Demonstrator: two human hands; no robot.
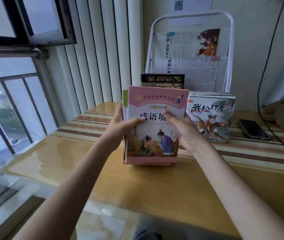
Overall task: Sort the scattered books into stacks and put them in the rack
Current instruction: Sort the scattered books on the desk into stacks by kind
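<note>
Together our two hands, left hand (120, 126) and right hand (183, 129), clasp one pink-covered stack of books (152, 135) upright on the table (68, 153), with one dark boxed book (162, 81) behind, one tiger-cover stack (212, 116) beside, and one white rack (191, 49).

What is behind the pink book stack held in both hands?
Behind the pink book stack stands a dark boxed book set, only its top showing; the lower part is covered. Further back is the white rack.
</note>
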